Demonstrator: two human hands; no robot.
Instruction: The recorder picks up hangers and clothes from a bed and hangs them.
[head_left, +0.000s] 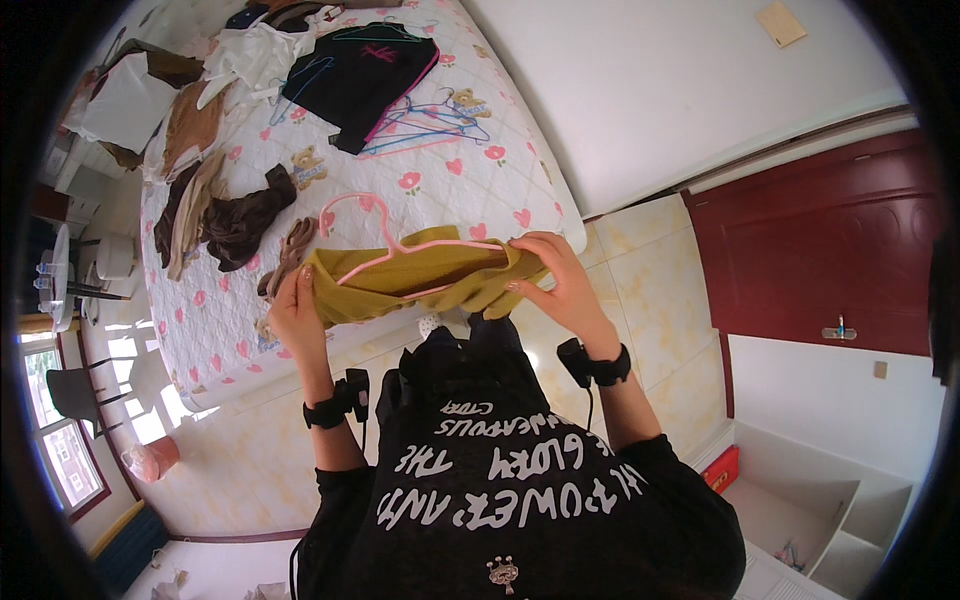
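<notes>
A mustard-yellow knit garment hangs between my hands on a pink hanger, whose hook points away from me over the bed. My left hand grips the garment's left end, thumb at its upper edge. At the right end, my right hand holds the fabric between thumb and fingers near the hanger's tip. The garment's lower part is foreshortened from above. Beyond it on the bed lie a black garment with pink trim, several blue hangers and a dark brown garment.
The bed has a white quilt with hearts and bears. White and brown clothes lie at its far left. A dark red door is at right, open shelving at lower right, and a pink bin at lower left.
</notes>
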